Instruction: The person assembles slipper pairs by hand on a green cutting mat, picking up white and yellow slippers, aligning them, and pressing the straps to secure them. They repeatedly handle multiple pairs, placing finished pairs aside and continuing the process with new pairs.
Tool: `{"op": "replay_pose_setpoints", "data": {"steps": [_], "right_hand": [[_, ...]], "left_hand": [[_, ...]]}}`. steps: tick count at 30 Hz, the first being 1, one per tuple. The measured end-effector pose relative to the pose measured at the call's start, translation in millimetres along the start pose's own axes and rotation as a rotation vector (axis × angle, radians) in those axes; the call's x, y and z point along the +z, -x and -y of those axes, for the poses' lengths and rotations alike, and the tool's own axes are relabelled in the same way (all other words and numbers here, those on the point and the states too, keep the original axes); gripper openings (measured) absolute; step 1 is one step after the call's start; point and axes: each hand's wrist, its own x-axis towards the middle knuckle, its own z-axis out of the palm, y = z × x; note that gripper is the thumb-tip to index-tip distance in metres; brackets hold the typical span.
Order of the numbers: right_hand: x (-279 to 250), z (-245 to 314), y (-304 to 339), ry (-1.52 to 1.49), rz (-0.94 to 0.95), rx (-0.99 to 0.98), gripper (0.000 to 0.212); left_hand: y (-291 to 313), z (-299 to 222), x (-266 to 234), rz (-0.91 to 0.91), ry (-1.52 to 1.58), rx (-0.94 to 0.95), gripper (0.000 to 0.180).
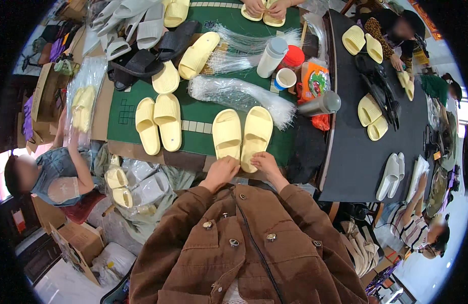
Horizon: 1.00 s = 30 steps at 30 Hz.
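From the head cam, the yellow slippers [258, 131] sit heels-in at the worktop's [196, 109] near edge, probably for easy reach. Left hand [223, 171] and right hand [264, 165] each have a narrow grip on a heel, seemingly keeping the pair lined up.

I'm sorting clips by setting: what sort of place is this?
Probably a footwear packing workshop: pairs of yellow slide sandals lie on the green tabletop, bundles of clear plastic strands lie beside them, and another pair at the left is in a clear bag.
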Motion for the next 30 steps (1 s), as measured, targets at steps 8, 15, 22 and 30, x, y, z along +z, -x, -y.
{"op": "replay_pose_setpoints", "data": {"steps": [8, 15, 22, 30], "right_hand": [[5.2, 7.5, 7.0, 0.017, 0.013, 0.011, 0.018], [5.6, 8.1, 3.4, 0.063, 0.013, -0.008, 0.021], [20.0, 12.4, 0.2, 0.028, -0.101, -0.077, 0.019], [42.6, 13.8, -48.6, -0.363, -0.294, -0.081, 0.020]], "left_hand": [[21.4, -2.6, -7.6, -0.061, -0.004, -0.039, 0.016], [30.7, 10.4, -20.8, -0.063, 0.040, 0.106, 0.015], [-3.3, 21.9, -1.4, -0.074, -0.097, 0.030, 0.026], [-43.8, 17.2, 18.1, -0.071, -0.094, -0.095, 0.055]]}}
